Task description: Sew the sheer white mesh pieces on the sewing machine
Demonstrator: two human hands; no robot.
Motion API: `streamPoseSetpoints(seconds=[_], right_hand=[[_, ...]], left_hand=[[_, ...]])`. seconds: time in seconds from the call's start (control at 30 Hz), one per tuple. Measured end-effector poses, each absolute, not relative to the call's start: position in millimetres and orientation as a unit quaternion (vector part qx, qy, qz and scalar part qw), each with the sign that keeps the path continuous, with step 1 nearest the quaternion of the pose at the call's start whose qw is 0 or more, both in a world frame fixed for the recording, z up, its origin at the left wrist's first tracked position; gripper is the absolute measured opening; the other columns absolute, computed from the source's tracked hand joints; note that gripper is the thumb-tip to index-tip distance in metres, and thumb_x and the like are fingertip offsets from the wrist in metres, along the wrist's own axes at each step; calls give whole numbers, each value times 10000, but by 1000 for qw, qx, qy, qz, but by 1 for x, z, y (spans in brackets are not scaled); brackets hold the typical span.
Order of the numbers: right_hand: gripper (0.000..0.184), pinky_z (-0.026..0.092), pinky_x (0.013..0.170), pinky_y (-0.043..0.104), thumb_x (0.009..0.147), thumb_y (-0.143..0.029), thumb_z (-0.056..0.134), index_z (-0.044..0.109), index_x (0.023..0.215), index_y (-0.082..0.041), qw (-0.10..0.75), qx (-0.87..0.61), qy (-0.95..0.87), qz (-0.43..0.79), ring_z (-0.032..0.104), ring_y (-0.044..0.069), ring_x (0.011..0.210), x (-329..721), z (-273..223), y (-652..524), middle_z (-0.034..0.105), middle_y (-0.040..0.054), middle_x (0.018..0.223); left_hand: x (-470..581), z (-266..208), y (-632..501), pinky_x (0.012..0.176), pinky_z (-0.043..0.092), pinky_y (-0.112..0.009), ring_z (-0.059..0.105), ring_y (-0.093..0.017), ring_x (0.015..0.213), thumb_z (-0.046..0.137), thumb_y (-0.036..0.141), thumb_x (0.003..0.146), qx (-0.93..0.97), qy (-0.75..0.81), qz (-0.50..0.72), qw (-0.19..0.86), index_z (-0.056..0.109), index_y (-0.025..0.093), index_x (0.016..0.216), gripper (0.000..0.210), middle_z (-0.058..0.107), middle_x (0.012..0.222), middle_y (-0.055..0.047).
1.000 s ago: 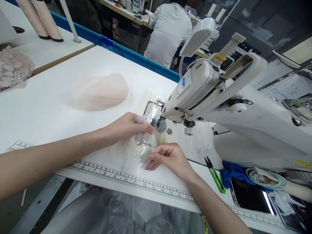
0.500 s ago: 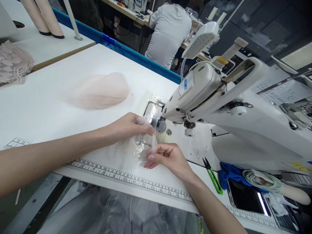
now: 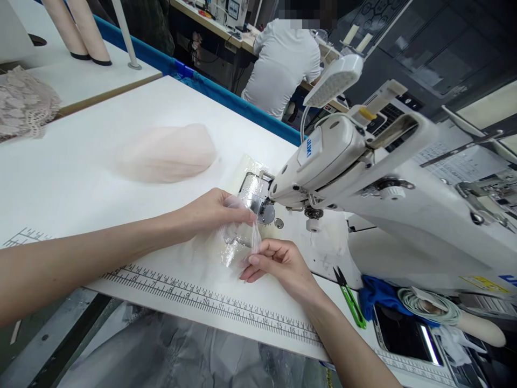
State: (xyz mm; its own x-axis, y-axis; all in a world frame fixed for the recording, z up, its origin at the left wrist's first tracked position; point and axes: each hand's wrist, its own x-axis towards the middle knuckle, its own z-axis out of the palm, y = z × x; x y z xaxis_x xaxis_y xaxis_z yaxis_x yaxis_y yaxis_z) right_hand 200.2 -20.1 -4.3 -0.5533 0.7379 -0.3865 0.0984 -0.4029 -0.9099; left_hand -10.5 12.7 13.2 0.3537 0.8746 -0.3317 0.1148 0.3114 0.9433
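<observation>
Between my two hands a piece of sheer, pale fabric (image 3: 255, 236) is stretched, its edge gathered in thin folds. My left hand (image 3: 220, 212) pinches the upper end, just in front of the needle plate (image 3: 254, 195). The lower end is in the fingertips of my right hand (image 3: 278, 262), held over the white tabletop. Close behind the fabric stands the sewing machine (image 3: 327, 148), its needle area right of my left fingertips. Under the fabric, clear shiny film lies on the table. Further left rests a loose heap of sheer pale pink fabric (image 3: 169, 153).
Green-handled thread snips (image 3: 350, 299) lie right of my right forearm. Beyond them are a blue cloth (image 3: 374, 293), a phone (image 3: 406, 334) and a coiled cord (image 3: 428, 306). A ruler scale (image 3: 205, 302) runs along the front edge. Lace (image 3: 28, 102) lies far left; a person (image 3: 285, 67) sits behind.
Both hands keep their pinch on the sheer fabric and hardly move. The whole view has shifted slightly, and the person behind has raised their head a little.
</observation>
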Motion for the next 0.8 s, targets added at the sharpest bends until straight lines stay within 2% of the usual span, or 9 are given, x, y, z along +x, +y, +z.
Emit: streamPoseSetpoints(seconds=[0.33,0.6,0.8], right_hand=[[212,605,636,233,789,-350,754,727,791,-140,222,-410,-496,732,732,142,657,200,-4,-21,751,39,722],[283,614,669,312,761,-421,762,724,802,-144,210,-423,-513,717,737,178,672,199,-4,-22,756,61,755],[253,605,652,278,772,-395,759,723,792,-145,208,-423,-511,719,735,169,670,200,-3,-22,752,50,729]], left_hand=[[-11,13,13,589,451,-277,580,-150,575,703,462,724,501,481,307,651,725,184,677,282,657,597,-21],[-12,13,13,613,473,-283,604,-153,582,726,441,723,482,476,296,674,733,171,721,270,677,619,-34],[-13,12,14,605,479,-284,619,-160,589,718,478,751,482,474,298,674,742,174,742,306,692,634,-47]])
